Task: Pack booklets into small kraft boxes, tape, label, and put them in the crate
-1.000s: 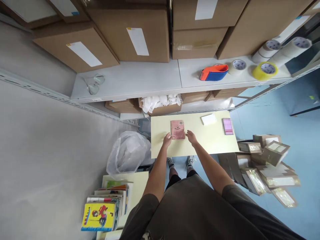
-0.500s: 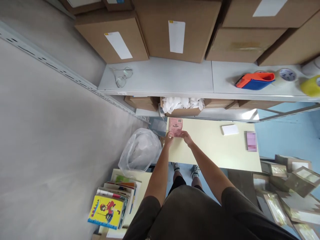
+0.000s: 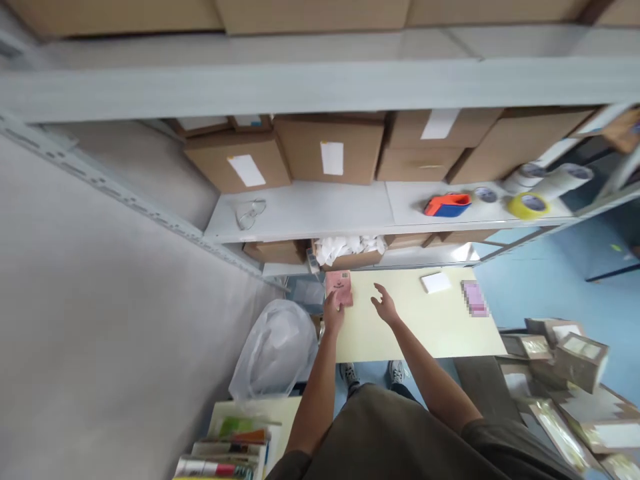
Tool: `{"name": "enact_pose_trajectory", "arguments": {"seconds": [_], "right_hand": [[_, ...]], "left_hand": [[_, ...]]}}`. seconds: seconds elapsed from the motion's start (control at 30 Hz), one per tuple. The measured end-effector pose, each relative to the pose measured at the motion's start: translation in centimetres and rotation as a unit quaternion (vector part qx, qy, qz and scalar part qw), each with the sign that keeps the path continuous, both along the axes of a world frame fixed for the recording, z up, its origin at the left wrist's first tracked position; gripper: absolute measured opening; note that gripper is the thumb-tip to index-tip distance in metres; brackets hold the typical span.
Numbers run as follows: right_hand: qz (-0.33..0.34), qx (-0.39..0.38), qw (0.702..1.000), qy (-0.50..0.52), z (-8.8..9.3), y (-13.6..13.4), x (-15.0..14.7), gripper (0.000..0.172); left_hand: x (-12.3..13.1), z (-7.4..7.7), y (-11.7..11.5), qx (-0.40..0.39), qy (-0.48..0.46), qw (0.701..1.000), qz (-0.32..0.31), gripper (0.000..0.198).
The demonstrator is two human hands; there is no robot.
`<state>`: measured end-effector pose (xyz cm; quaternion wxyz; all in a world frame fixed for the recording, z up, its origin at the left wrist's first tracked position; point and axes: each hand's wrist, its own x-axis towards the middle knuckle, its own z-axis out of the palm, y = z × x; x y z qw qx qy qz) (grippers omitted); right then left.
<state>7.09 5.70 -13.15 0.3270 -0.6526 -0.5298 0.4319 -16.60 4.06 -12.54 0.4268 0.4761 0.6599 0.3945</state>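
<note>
On the left end of the pale table (image 3: 420,333) lies a pink packet (image 3: 342,283), square, with dark print and a small code label in one corner. My left hand (image 3: 333,313) grips its lower left part, fingers on its front and edge. To the right, apart from the packet, my right hand (image 3: 385,307) hovers over the table with thumb and fingers spread and nothing in them. A small white box (image 3: 435,283) sits farther right, with a blurred-out purple item (image 3: 475,298) beyond it.
A shelf (image 3: 340,203) above the table's far side bears cardboard boxes (image 3: 333,150), glasses (image 3: 250,215), an orange-and-blue tape dispenser (image 3: 447,205) and tape rolls (image 3: 528,205). A plastic-lined bin (image 3: 275,347) stands left; stacked parcels (image 3: 580,360) lie right.
My right hand has let go of the pink packet and moved right, its fingers opening. The left hand stays on the packet. The head view has tilted up, bringing more shelving into sight.
</note>
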Motion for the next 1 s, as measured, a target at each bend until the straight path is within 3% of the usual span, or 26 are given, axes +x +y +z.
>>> {"name": "enact_pose_trajectory", "arguments": {"seconds": [0.13, 0.33, 0.5, 0.63, 0.8, 0.9, 1.0], "right_hand": [[-0.054, 0.098, 0.991, -0.07, 3.8, -0.2, 5.9, 0.056], [-0.116, 0.17, 0.972, -0.115, 7.9, 1.1, 15.7, 0.053], [-0.108, 0.225, 0.962, -0.109, 11.6, 3.9, 22.4, 0.053], [-0.074, 0.277, 0.951, -0.114, 15.6, 9.3, 26.1, 0.054], [-0.003, 0.305, 0.943, -0.129, 20.7, 19.5, 28.1, 0.054], [0.053, 0.28, 0.943, -0.171, 22.6, 24.6, 28.1, 0.055], [0.11, 0.227, 0.941, -0.225, 23.2, 27.4, 27.9, 0.052]], "left_hand": [[3.8, 2.5, 1.9, 0.071, 0.021, 0.997, -0.025, 0.061], [12.8, 6.7, 4.9, 0.081, 0.002, 0.993, -0.088, 0.067], [19.7, 10.2, 7.1, 0.053, -0.089, 0.976, -0.19, 0.074], [23.2, 12.4, 8.1, 0.057, -0.121, 0.975, -0.176, 0.074], [25.2, 14.4, 7.6, 0.077, -0.08, 0.981, -0.157, 0.067], [25.4, 14.9, 6.5, 0.077, -0.056, 0.985, -0.147, 0.064], [25.0, 14.9, 5.2, 0.08, -0.038, 0.988, -0.126, 0.062]]}}
